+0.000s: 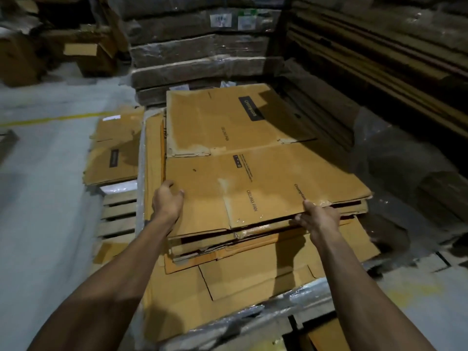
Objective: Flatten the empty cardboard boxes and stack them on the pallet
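Fingers of our left hand [167, 201] lie relaxed on the flattened box [253, 188]; our right hand [319, 219] pinches its near edge. Printed, creased, it tops the stack on the pallet [117, 211].

Flattened boxes [253, 178] lie stacked on the pallet [119, 211], apparently before wrapped bundles [202, 62].

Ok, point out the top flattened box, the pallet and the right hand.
top flattened box [258, 183]: head view, middle of its printed face.
pallet [119, 211]: head view, bare wooden slats at left.
right hand [319, 219]: head view, back of hand.
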{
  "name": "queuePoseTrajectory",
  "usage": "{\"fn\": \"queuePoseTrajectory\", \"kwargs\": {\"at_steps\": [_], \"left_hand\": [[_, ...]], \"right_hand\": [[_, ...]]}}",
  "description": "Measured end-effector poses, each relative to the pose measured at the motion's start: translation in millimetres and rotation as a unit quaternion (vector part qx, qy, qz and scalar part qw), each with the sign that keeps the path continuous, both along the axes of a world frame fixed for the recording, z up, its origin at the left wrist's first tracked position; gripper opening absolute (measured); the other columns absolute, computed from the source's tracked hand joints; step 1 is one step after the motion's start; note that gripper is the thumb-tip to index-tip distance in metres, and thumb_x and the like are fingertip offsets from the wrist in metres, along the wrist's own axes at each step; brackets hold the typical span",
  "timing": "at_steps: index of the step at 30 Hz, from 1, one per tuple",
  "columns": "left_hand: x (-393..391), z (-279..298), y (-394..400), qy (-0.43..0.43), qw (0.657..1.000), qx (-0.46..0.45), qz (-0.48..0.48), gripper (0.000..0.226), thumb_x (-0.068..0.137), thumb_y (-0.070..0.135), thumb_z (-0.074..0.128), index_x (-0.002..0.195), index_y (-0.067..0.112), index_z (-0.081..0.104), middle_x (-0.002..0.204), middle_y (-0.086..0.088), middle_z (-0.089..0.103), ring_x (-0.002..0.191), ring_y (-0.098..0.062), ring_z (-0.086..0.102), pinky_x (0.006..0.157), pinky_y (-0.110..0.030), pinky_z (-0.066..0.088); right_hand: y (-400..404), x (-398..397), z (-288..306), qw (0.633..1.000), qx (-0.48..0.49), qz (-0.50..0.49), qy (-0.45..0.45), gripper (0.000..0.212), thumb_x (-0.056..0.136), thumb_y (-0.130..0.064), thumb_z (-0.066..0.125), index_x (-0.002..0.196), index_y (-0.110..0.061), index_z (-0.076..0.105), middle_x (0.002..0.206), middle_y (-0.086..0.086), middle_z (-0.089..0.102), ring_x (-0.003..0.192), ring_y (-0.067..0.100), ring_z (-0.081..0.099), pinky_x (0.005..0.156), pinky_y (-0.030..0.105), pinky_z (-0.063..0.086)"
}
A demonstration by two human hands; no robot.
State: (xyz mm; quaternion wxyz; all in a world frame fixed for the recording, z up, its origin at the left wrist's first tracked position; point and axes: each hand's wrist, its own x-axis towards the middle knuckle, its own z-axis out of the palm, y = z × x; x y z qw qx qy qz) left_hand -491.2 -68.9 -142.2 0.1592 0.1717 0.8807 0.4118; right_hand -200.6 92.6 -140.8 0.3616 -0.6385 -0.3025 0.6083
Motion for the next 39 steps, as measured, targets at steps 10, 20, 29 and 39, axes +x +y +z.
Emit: {"fn": "queuePoseTrajectory", "kwargs": {"at_steps": [10, 20, 29, 39], "left_hand": [[28.0, -5.7, -9.4, 0.093, 0.966, -0.211, -0.113, 0.045, 0.099, 0.029, 0.053, 0.142, 0.015, 0.05, 0.158, -0.014, 0.025, 0.14, -0.037, 0.027, 0.112, -0.049, 0.031], [121.2, 4.7, 12.9, 0.184, 0.888, -0.132, -0.399, 0.041, 0.099, 0.035, 0.049, 0.136, 0.021, 0.056, 0.142, -0.002, 0.05, 0.131, -0.025, 0.04, 0.111, -0.04, 0.035], [269.8, -45.0, -9.3, 0.197, 0.714, -0.098, -0.665, 0.038, 0.096, 0.033, 0.049, 0.126, 0.014, 0.063, 0.129, -0.008, 0.06, 0.125, -0.028, 0.047, 0.1, -0.036, 0.041], [440.3, -142.4, 12.0, 0.073, 0.645, -0.226, -0.726, 0.044, 0.1, 0.03, 0.049, 0.142, 0.015, 0.053, 0.146, -0.008, 0.052, 0.131, -0.027, 0.05, 0.104, -0.036, 0.046]], "right_hand": [[-8.2, 11.3, -10.9, 0.966, 0.069, 0.127, -0.215, 0.03, 0.092, -0.04, 0.069, 0.086, -0.01, 0.066, 0.072, 0.01, 0.072, 0.064, 0.024, 0.069, 0.073, 0.044, 0.06], [-96.3, 63.6, -33.2, 0.967, 0.059, 0.072, -0.237, 0.019, 0.096, -0.033, 0.06, 0.088, -0.017, 0.062, 0.086, 0.004, 0.07, 0.085, 0.022, 0.066, 0.075, 0.037, 0.054], [-241.4, 171.7, -75.3, 0.953, -0.073, -0.063, -0.286, 0.043, 0.099, -0.041, 0.055, 0.129, -0.01, 0.058, 0.13, 0.01, 0.06, 0.116, 0.031, 0.055, 0.096, 0.041, 0.047], [-246.1, 312.6, -139.0, 0.934, -0.166, -0.191, -0.253, 0.05, 0.097, -0.043, 0.058, 0.138, -0.016, 0.052, 0.133, 0.012, 0.059, 0.121, 0.033, 0.054, 0.102, 0.045, 0.046]]}}
